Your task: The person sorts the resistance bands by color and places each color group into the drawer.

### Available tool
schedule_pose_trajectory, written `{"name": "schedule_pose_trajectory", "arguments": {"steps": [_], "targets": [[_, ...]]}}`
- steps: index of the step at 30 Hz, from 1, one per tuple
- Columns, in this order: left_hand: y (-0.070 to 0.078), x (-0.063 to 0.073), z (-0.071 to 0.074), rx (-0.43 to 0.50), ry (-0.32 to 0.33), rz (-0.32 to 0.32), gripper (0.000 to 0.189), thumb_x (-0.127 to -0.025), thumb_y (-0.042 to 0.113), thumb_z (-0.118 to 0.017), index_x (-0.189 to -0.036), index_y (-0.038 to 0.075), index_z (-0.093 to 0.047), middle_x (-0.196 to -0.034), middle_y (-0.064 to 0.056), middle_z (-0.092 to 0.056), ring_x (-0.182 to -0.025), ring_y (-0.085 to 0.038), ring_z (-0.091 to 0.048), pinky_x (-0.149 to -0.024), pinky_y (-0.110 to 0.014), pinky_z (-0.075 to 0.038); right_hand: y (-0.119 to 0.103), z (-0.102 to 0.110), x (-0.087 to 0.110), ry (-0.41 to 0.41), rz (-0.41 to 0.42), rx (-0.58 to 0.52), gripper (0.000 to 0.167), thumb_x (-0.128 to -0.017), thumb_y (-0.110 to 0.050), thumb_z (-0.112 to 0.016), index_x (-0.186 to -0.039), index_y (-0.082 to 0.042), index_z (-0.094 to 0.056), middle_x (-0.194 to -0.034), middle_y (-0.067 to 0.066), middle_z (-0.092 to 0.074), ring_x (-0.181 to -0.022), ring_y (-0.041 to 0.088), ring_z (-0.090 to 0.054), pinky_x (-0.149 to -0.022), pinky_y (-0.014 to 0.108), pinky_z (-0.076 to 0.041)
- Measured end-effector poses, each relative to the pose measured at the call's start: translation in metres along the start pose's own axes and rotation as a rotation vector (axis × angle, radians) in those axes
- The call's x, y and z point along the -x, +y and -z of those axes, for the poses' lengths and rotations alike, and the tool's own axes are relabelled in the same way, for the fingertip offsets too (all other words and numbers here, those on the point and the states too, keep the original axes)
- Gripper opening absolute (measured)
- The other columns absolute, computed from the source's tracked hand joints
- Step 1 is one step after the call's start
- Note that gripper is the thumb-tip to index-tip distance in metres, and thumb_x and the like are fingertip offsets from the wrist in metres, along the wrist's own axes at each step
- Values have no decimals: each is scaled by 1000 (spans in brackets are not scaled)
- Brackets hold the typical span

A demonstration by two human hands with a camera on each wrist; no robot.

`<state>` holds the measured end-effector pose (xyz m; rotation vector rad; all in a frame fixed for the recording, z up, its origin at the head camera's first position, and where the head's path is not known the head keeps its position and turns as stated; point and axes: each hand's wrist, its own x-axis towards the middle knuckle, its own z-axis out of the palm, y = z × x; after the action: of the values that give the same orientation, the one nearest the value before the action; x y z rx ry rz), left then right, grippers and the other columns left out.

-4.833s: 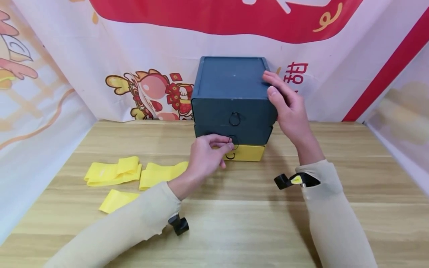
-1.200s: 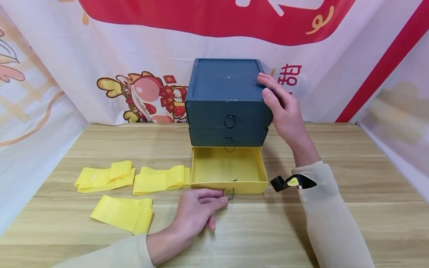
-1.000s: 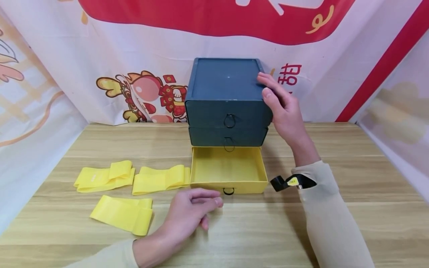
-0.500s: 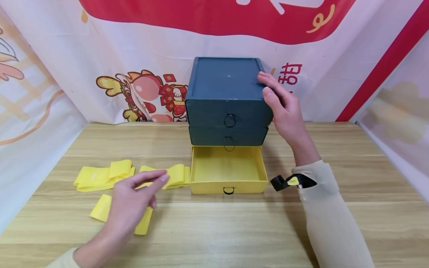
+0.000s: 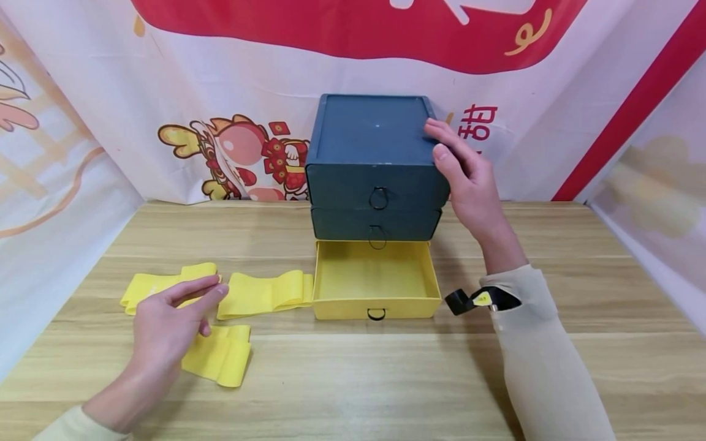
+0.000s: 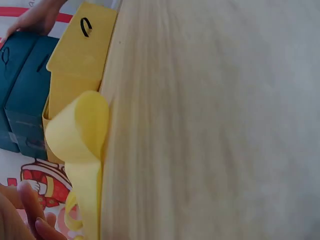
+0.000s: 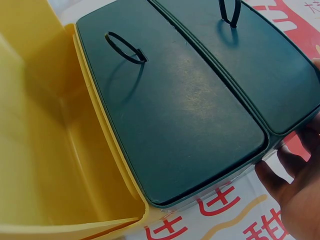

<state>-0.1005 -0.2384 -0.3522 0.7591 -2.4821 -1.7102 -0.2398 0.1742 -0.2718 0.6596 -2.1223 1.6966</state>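
Observation:
My left hand (image 5: 165, 321) hovers over the yellow elastic bands at the left, holding nothing. Of these folded loops, the back left band (image 5: 200, 270) and the front band (image 5: 228, 358) are partly behind the hand. A third band (image 5: 250, 296) lies against the left side of the pulled-out yellow drawer (image 5: 377, 308), whose inside is bare. Two dark blue drawers sit pushed in above it, each with a black ring pull. My right hand (image 5: 471, 177) rests on the upper right edge of the blue drawer box (image 5: 375, 131), thumb at the front corner.
A printed cloth (image 5: 265, 67) hangs right behind the drawer box, with more cloth at both sides of the wooden table (image 5: 353, 386). A black wrist camera (image 5: 460, 302) sits under the right wrist, close to the yellow drawer's right side.
The left hand drew the bottom yellow drawer out by its ring, let go, and moved left to above the bands. The right hand stays on the box.

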Motion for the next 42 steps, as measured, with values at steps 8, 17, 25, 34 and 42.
{"name": "schedule_pose_trajectory", "arguments": {"steps": [8, 17, 25, 34, 42], "targets": [[-6, -8, 3, -47, -55, 64, 65, -89, 39, -87, -145, 13, -66, -90, 30, -74, -56, -8, -57, -54, -22, -53, -1, 0, 0, -1, 2, 0, 50, -110, -34, -53, -157, -18, -53, -169, -5, -45, -157, 14, -37, -129, 48, -37], [-12, -13, 9, -98, -49, 46, 65, -90, 36, -87, -144, 8, -65, -88, 24, -75, -56, -8, -60, -52, -23, -52, -1, 0, 0, -1, 7, 2, 50, -110, -33, -52, -157, -18, -53, -168, -5, -45, -157, 14, -37, -130, 49, -36], [-13, -16, 8, -185, -90, 34, 71, -87, 44, -88, -143, 7, -66, -94, 13, -80, -58, -9, -62, -53, -26, -52, 0, 2, 0, -1, -8, 5, 50, -110, -36, -53, -158, -20, -53, -169, -7, -44, -158, 14, -36, -129, 50, -37], [-11, -18, 5, -252, -105, 13, 68, -86, 41, -89, -140, 6, -68, -108, -2, -83, -56, -11, -62, -50, -27, -51, 1, 2, 1, -4, -5, 13, 50, -110, -35, -53, -157, -19, -53, -168, -6, -45, -157, 14, -37, -129, 48, -38], [-9, -20, 5, -229, -89, 9, 57, -90, 30, -87, -139, 6, -70, -100, 6, -83, -53, -10, -59, -46, -27, -48, 0, 2, 0, -4, 2, 14, 49, -111, -34, -52, -157, -19, -53, -168, -6, -45, -157, 13, -38, -128, 47, -39]]}}
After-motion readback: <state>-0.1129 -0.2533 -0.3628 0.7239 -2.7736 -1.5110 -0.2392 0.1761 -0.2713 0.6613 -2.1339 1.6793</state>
